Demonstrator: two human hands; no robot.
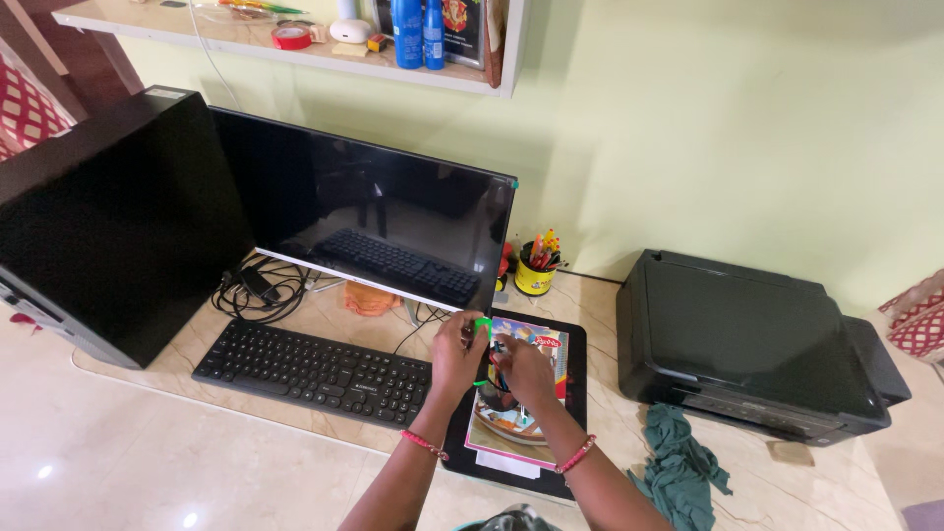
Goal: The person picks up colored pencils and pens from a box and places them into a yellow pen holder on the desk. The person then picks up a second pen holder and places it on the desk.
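My left hand (455, 356) and my right hand (523, 372) meet just in front of the monitor's lower right corner. Together they grip a small object with green parts (482, 325); its shape is mostly hidden by my fingers. Both wrists wear thin red bead bracelets. Below the hands lies a colourful booklet (521, 418) on a black mat (575, 344), with white paper showing under the booklet's near edge.
A dark monitor (364, 211) stands behind a black keyboard (310, 369). A black computer tower (108, 226) is at the left and a black printer (757, 339) at the right. A green cloth (678, 462), a yellow pen cup (536, 270) and tangled cables (256, 285) lie around. A wall shelf (295, 49) holds blue bottles.
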